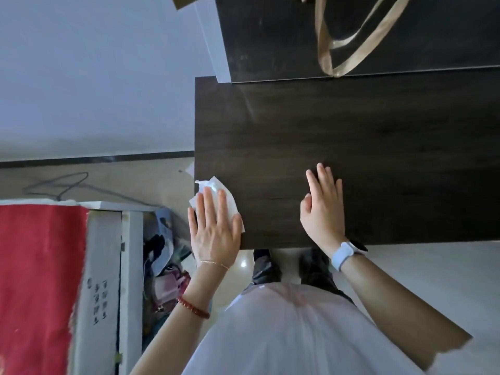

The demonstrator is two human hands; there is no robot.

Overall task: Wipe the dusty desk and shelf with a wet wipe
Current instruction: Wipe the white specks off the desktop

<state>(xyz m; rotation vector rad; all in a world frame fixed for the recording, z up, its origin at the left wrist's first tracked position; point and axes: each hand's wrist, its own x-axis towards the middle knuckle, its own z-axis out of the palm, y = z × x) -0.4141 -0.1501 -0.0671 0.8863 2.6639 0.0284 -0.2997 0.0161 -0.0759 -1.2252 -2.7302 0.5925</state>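
A dark wooden desk [351,147] fills the middle and right of the view. My left hand [215,228] lies flat with straight fingers on a white wet wipe [216,189] at the desk's near left corner. The wipe sticks out past my fingertips and over the left edge. My right hand [323,209] rests flat on the desk top with fingers straight, holding nothing. Behind the desk a raised dark shelf [270,36] shows dusty smears.
A tan ribbon strap [326,54] loops over the shelf's front edge. To the left stand a white box with a red cloth [40,280] and a pile of clutter [165,266] on the floor. A wire hanger [62,185] lies by the wall.
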